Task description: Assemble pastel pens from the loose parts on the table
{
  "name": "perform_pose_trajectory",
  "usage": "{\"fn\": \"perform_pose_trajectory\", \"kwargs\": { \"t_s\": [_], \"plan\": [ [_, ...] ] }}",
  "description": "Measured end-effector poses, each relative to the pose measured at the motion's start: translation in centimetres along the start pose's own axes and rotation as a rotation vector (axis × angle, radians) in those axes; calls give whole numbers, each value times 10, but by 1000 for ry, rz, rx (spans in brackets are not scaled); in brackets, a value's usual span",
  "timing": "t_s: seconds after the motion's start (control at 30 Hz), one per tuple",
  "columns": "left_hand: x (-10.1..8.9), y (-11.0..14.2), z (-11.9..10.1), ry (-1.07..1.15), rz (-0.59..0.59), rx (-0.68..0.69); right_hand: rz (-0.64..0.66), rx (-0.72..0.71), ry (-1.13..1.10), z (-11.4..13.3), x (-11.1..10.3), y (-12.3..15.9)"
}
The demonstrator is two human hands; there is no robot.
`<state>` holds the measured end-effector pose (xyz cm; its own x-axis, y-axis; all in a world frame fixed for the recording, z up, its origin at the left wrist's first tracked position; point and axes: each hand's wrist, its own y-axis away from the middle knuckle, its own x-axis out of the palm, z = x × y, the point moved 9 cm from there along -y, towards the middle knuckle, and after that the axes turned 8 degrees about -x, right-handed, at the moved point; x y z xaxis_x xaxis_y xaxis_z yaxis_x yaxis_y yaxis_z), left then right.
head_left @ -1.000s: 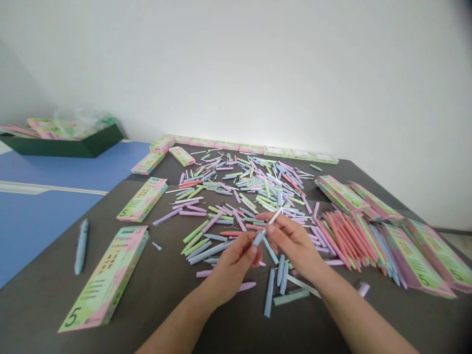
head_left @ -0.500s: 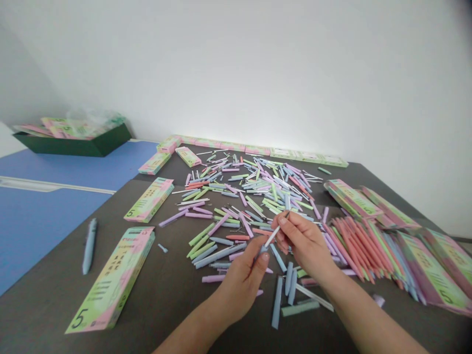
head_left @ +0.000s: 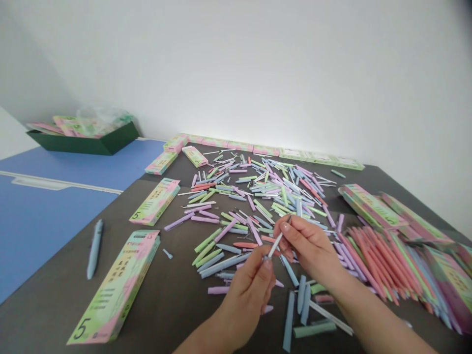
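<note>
A thin white pen refill [head_left: 276, 243] runs slantwise between my two hands over the table. My left hand [head_left: 246, 292] pinches its lower end between thumb and fingers; a bluish bit shows at that grip, mostly hidden. The dark upper end is pinched by the fingertips of my right hand [head_left: 308, 246]. Beneath and beyond the hands lie many loose pen barrels, pen parts and refills in lilac, green, blue, coral and white. Several blue barrels [head_left: 289, 319] lie just below my right wrist. A blue pen [head_left: 95, 249] lies apart at the left.
Flat pen boxes [head_left: 114, 287] stand along the table's left side, with more in a row [head_left: 265, 149] by the wall. At right lies a heap of coral pens [head_left: 378, 263] beside further boxes [head_left: 372, 206]. A dark green tray [head_left: 73, 145] sits on the blue surface [head_left: 55, 211].
The view has shifted slightly, so the table's things sit differently in the frame. Both hands keep their pinch on the refill; less of its white length shows between them.
</note>
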<state>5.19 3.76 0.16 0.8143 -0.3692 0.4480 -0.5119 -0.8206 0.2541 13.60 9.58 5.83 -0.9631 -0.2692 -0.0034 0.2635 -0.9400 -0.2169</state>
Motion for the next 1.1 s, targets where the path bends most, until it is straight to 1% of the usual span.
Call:
{"fn": "perform_pose_trajectory", "kwargs": {
  "t_s": [0.1,0.3,0.4,0.47,0.53,0.63,0.7,0.9,1.0,1.1],
  "plan": [
    [2,0,-1,82,35,-19,-50,-4,-18,-1,-5,2],
    [13,0,-1,281,182,-61,-46,14,-64,1,-5,7],
    [19,1,-7,383,248,-62,-73,52,-106,-2,-6,5],
    [21,2,-12,417,268,-64,-119,89,-160,-5,-7,3],
    [21,2,-14,435,282,-86,-198,105,-211,-5,-12,1],
    [20,3,-15,468,286,-114,-312,72,-225,3,-22,0],
    [20,3,-16,470,288,-115,-335,45,-212,8,-25,1],
    [23,3,-17,463,334,-97,-323,3,-154,12,-27,2],
    [24,3,-20,449,348,-62,-269,-13,-123,13,-23,1],
    [23,2,-20,397,327,-40,-205,-33,-44,16,-19,2]
  ]
}}
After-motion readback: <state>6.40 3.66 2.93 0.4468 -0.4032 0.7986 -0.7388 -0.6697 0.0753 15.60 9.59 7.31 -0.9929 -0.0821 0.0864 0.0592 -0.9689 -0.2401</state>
